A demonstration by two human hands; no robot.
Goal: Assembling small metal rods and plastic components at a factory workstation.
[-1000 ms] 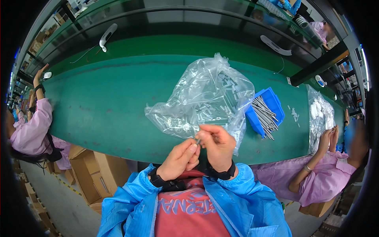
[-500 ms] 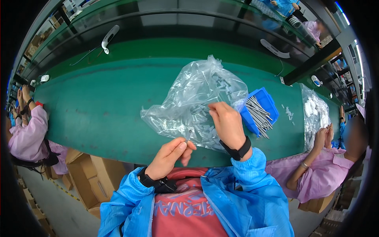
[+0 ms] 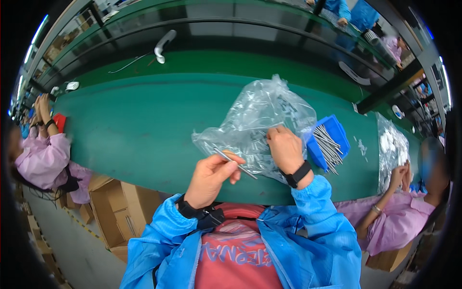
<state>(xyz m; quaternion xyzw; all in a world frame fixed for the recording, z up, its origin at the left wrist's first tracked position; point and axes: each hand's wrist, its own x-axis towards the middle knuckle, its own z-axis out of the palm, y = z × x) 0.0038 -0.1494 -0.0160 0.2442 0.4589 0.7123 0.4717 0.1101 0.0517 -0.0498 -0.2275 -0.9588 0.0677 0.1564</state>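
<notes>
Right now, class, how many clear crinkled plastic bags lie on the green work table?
2. One clear crinkled plastic bag sits mid-table under the person's right hand; a second clear bag lies at the far right, before a co-worker. Others may be hidden.

One clear plastic bag (image 3: 260, 120) at centre frame, one blue tray (image 3: 337, 132) of pins right of it, one metal pin (image 3: 236, 164) below, two cardboard boxes (image 3: 118, 212) lower left.

Long green conveyor table (image 3: 134, 130), cardboard boxes (image 3: 115, 212) on grey floor (image 3: 82, 255).
</notes>
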